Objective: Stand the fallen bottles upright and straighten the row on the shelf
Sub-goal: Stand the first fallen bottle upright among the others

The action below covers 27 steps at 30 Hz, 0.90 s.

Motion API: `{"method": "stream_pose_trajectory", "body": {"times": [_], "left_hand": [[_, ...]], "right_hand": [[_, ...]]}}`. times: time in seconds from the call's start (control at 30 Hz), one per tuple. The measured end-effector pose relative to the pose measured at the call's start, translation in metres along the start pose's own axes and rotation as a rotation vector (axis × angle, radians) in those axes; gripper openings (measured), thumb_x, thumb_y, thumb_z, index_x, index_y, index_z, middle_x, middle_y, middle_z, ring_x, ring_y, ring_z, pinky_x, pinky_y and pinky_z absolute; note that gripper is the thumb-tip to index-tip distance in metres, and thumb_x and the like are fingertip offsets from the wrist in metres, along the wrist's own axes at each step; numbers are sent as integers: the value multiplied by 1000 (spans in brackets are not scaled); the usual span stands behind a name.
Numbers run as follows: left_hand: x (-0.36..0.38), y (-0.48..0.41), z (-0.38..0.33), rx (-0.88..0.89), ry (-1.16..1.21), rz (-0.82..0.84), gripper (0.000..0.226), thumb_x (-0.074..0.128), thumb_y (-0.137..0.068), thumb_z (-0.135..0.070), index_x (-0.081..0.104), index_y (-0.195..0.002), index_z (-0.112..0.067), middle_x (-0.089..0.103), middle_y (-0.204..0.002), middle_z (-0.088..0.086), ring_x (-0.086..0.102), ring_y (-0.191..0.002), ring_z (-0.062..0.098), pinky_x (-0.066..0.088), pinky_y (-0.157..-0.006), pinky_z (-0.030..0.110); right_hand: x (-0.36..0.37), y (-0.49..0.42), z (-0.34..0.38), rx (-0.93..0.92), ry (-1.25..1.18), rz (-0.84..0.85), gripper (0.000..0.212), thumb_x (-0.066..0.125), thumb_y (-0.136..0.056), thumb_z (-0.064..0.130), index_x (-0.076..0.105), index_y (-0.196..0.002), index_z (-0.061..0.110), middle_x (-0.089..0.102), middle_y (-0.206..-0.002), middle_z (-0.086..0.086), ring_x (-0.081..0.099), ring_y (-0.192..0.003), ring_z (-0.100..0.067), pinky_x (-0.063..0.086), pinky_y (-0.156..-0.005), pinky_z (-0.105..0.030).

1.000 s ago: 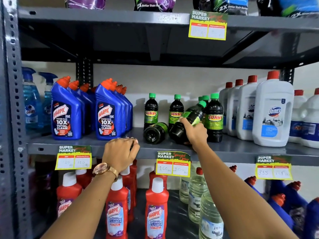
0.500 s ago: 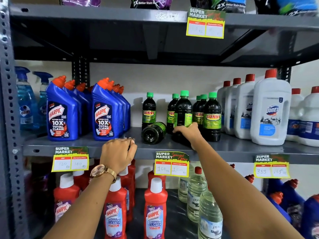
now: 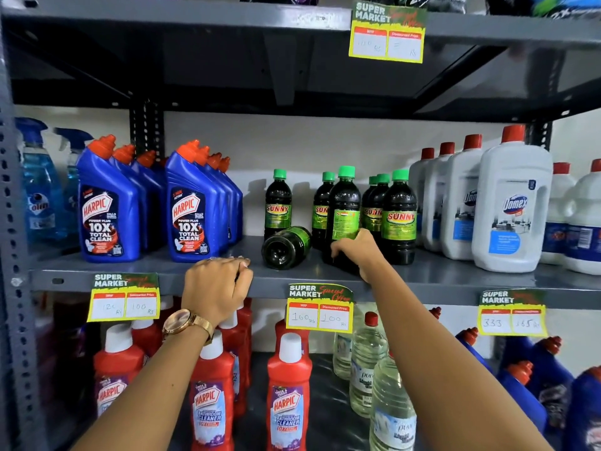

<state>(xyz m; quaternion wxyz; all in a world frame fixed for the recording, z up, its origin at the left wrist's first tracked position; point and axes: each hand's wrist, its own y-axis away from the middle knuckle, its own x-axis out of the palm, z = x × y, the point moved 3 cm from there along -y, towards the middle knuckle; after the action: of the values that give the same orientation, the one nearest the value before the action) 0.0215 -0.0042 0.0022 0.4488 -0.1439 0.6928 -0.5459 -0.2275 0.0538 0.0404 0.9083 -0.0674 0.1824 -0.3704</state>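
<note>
Several dark Sunny bottles with green caps stand on the grey middle shelf. My right hand grips the lower part of one upright Sunny bottle near the shelf's front. Just left of it another Sunny bottle lies on its side, base toward me. A single bottle stands behind the fallen one. More bottles stand in a group to the right. My left hand rests with curled fingers on the shelf's front edge, holding no bottle.
Blue Harpic bottles stand left of the Sunny group, white Domex jugs to the right. Yellow price tags hang off the shelf edge. Red Harpic bottles and clear bottles fill the shelf below. Another shelf sits overhead.
The bottle in my right hand went from tilted to upright on the shelf. The hand slid down toward its base. My left hand stayed on the shelf edge.
</note>
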Motion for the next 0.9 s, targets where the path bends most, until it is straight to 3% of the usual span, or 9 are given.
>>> {"method": "stream_pose_trajectory", "body": {"times": [0.07, 0.17, 0.2, 0.33, 0.53, 0.63, 0.7, 0.9], "left_hand": [[-1, 0, 0, 4, 0, -9, 48, 32, -81, -30, 76, -71, -18, 74, -65, 1, 66, -58, 24, 47, -51, 27], [-3, 0, -1, 7, 1, -6, 45, 33, -80, -30, 77, -71, -19, 74, -64, 0, 66, -57, 24, 46, -51, 26], [-3, 0, -2, 5, 4, -2, 45, 33, -80, -30, 77, -72, -19, 73, -63, 0, 66, -57, 24, 46, -51, 26], [-2, 1, -1, -1, 6, 13, 47, 32, -80, -30, 76, -72, -18, 74, -64, 1, 66, -59, 24, 47, -51, 28], [-2, 0, -1, -8, 9, 25, 48, 31, -81, -30, 75, -70, -17, 73, -63, 1, 65, -58, 24, 47, -51, 28], [-1, 0, -1, -9, 17, 34, 47, 31, -81, -30, 75, -71, -17, 73, -64, 0, 65, -58, 23, 48, -52, 29], [-1, 0, -1, -9, 17, 30, 46, 31, -81, -30, 74, -70, -17, 73, -63, 0, 65, -58, 22, 48, -52, 29], [0, 0, 0, -11, 17, 36, 44, 34, -80, -30, 74, -69, -16, 72, -61, 1, 65, -56, 24, 49, -50, 30]], "right_hand": [[-1, -2, -2, -8, 45, 0, 72, 80, -65, 6, 43, -125, -5, 57, -116, -18, 54, -109, -32, 48, -92, -43], [3, 0, 0, -24, 211, -37, 103, 86, -68, 26, 23, -144, -2, 42, -141, -19, 43, -130, -37, 36, -109, -52], [5, 1, 1, -23, 234, -38, 102, 85, -68, 28, 23, -144, -2, 42, -141, -19, 43, -130, -37, 36, -109, -52], [2, 0, -1, -17, 135, -8, 67, 78, -67, 14, 46, -122, -6, 60, -115, -20, 56, -115, -38, 46, -99, -53], [1, 3, 1, -21, 258, -82, 106, 87, -65, 36, 27, -143, -5, 42, -142, -20, 44, -130, -36, 39, -108, -50], [1, 2, -1, -19, 258, -59, 87, 85, -66, 31, 40, -132, -4, 52, -116, -16, 53, -107, -30, 47, -99, -49], [0, 3, -2, -16, 254, -54, 77, 85, -68, 28, 44, -125, -3, 55, -109, -15, 54, -100, -30, 50, -94, -47], [3, 9, 3, -20, 403, -104, 115, 86, -62, 47, 23, -143, -6, 50, -137, -20, 50, -125, -37, 43, -104, -49]]}}
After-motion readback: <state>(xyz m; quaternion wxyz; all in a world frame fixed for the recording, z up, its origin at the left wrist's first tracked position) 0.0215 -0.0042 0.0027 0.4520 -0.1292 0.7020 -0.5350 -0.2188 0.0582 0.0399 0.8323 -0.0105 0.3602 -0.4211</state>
